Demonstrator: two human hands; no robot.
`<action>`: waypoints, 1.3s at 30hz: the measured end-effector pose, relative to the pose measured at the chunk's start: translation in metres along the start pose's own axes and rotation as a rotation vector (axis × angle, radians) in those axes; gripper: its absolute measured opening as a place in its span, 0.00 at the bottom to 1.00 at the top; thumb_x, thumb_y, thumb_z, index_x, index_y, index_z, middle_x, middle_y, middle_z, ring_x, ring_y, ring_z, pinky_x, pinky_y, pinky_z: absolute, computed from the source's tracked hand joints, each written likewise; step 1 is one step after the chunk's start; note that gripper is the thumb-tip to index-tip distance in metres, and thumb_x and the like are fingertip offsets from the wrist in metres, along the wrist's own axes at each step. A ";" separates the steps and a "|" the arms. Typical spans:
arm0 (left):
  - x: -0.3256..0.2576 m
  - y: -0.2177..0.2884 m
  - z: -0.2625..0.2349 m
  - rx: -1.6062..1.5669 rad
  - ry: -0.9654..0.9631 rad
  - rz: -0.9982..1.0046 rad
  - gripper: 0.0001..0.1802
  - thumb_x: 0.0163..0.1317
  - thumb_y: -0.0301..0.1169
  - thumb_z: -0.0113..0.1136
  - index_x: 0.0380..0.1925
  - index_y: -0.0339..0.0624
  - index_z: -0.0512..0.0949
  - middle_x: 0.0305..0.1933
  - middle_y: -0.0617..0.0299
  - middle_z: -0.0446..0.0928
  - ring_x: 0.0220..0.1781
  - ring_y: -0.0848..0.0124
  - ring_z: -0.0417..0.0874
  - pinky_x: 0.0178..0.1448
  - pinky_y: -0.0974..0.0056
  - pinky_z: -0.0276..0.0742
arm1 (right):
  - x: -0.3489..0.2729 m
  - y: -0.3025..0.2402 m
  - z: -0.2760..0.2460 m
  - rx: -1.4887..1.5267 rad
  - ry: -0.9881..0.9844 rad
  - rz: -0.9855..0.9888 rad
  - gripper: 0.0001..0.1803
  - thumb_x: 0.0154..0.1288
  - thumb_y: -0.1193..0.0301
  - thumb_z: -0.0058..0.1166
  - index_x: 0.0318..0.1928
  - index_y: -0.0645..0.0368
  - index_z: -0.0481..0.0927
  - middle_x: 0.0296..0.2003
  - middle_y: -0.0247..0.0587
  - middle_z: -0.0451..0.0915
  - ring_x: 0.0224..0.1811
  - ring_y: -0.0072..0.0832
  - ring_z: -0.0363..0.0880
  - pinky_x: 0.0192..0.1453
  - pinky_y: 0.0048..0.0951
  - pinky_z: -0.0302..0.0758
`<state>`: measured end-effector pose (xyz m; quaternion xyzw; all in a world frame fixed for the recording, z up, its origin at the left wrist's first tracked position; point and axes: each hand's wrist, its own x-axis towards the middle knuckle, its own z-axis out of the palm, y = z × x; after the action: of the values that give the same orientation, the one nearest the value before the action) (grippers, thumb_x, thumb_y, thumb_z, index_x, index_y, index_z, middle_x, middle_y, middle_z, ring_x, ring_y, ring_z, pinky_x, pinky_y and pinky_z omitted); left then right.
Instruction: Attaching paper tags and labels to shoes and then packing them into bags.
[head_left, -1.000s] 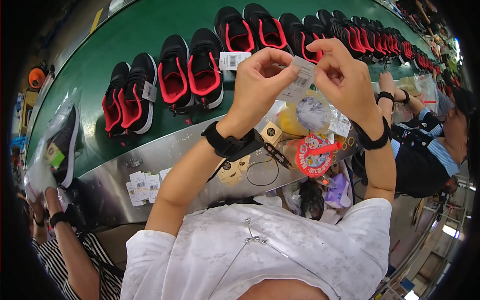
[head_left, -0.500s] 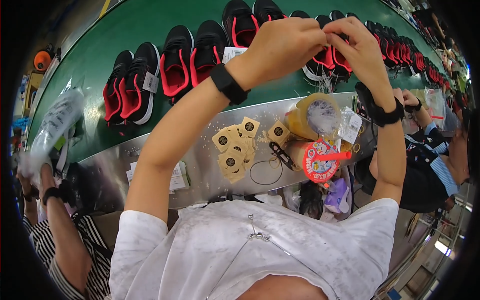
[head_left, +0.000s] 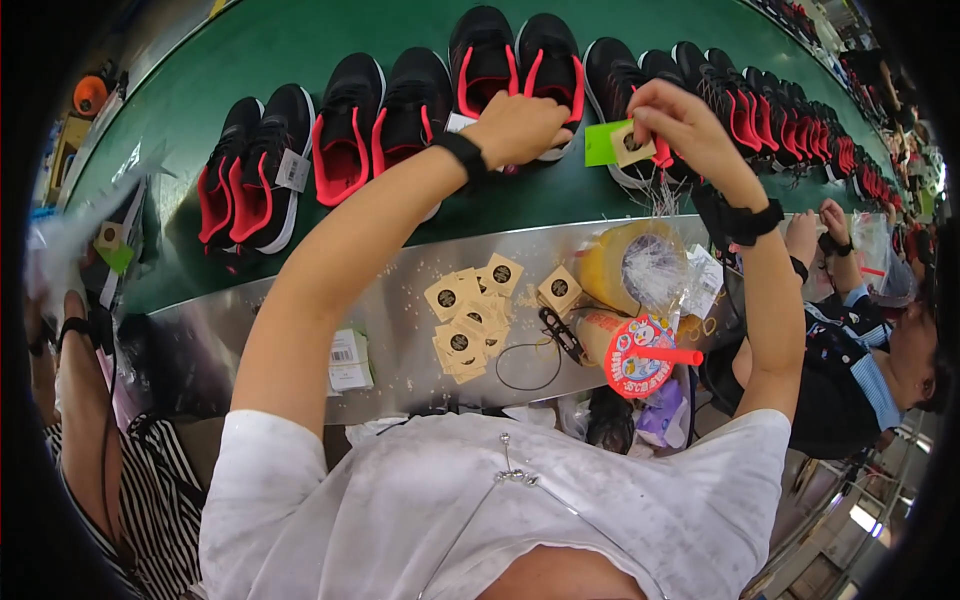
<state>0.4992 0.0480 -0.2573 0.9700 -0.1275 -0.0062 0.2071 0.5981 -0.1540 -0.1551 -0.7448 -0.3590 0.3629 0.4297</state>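
Note:
My left hand (head_left: 520, 128) is closed at the heel openings of a black sneaker pair (head_left: 482, 60) with coral-red lining. What its fingers hold, if anything, is hidden, and a white tag (head_left: 460, 122) shows beside the wrist. My right hand (head_left: 682, 122) pinches a tan square hang tag (head_left: 626, 150) with a dark round mark. A bright green card (head_left: 599, 145) hangs together with it, in front of more black sneakers. Below, a loose pile of similar tan cards (head_left: 462, 312) lies on the metal ledge (head_left: 410, 375), with another tan card (head_left: 559, 289) apart.
A yellowish tub (head_left: 607, 262) holds clear plastic strands. Near it stand a drink cup (head_left: 640, 370) with a red straw (head_left: 670, 355) and black thread snips (head_left: 562, 332). White tags (head_left: 350, 362) lie left. Sneaker pairs line the green table (head_left: 170, 270). Co-workers sit on both sides.
My hands were together over the shoes and are now apart. The left has moved left and down, and the green and tan tags now show at the right.

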 end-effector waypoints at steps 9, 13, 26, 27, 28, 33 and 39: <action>0.006 -0.001 -0.025 -0.071 0.223 0.024 0.21 0.54 0.46 0.60 0.32 0.36 0.80 0.34 0.50 0.78 0.34 0.55 0.81 0.39 0.56 0.76 | 0.039 0.063 0.010 -0.130 -0.120 0.155 0.08 0.63 0.76 0.46 0.41 0.64 0.75 0.26 0.31 0.73 0.29 0.15 0.73 0.36 0.17 0.69; 0.034 -0.021 0.004 -0.686 0.193 -0.365 0.17 0.53 0.35 0.64 0.34 0.30 0.78 0.34 0.51 0.80 0.33 0.63 0.83 0.37 0.65 0.80 | 0.064 0.071 0.018 -0.086 0.021 0.180 0.11 0.62 0.78 0.44 0.43 0.66 0.74 0.28 0.35 0.78 0.33 0.19 0.77 0.40 0.19 0.72; 0.025 -0.036 0.012 -1.322 0.154 -0.644 0.10 0.57 0.22 0.60 0.39 0.28 0.77 0.34 0.54 0.79 0.33 0.70 0.82 0.39 0.69 0.83 | 0.096 0.063 0.035 -0.612 0.143 -0.015 0.11 0.55 0.67 0.52 0.37 0.54 0.83 0.28 0.40 0.83 0.33 0.37 0.82 0.40 0.33 0.76; 0.023 -0.037 0.012 -1.325 0.156 -0.637 0.10 0.57 0.22 0.59 0.39 0.28 0.77 0.34 0.54 0.79 0.33 0.70 0.82 0.39 0.69 0.83 | 0.094 0.060 0.037 -0.612 0.137 -0.015 0.11 0.55 0.67 0.52 0.37 0.54 0.83 0.28 0.40 0.83 0.33 0.37 0.82 0.40 0.33 0.76; 0.021 -0.038 0.012 -1.328 0.158 -0.641 0.10 0.57 0.22 0.59 0.39 0.28 0.77 0.34 0.54 0.79 0.33 0.70 0.82 0.39 0.69 0.83 | 0.093 0.056 0.039 -0.688 0.150 -0.049 0.11 0.55 0.66 0.52 0.37 0.54 0.83 0.28 0.41 0.83 0.32 0.39 0.81 0.39 0.35 0.76; 0.017 -0.038 0.011 -1.263 0.133 -0.578 0.12 0.56 0.24 0.60 0.39 0.28 0.77 0.34 0.55 0.80 0.32 0.71 0.83 0.38 0.70 0.82 | 0.096 0.054 0.044 -0.845 0.189 -0.195 0.09 0.54 0.67 0.52 0.32 0.53 0.83 0.26 0.43 0.81 0.30 0.42 0.80 0.36 0.39 0.76; 0.008 -0.047 0.016 -1.221 0.155 -0.522 0.14 0.55 0.25 0.61 0.42 0.28 0.76 0.36 0.55 0.80 0.32 0.71 0.83 0.39 0.71 0.81 | 0.114 0.059 0.053 -0.887 0.186 -0.334 0.04 0.52 0.71 0.52 0.28 0.57 0.78 0.22 0.42 0.79 0.27 0.41 0.79 0.31 0.40 0.74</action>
<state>0.5176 0.0810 -0.2906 0.6754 0.1530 -0.0572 0.7192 0.6211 -0.0592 -0.2544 -0.8177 -0.5539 0.0325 0.1535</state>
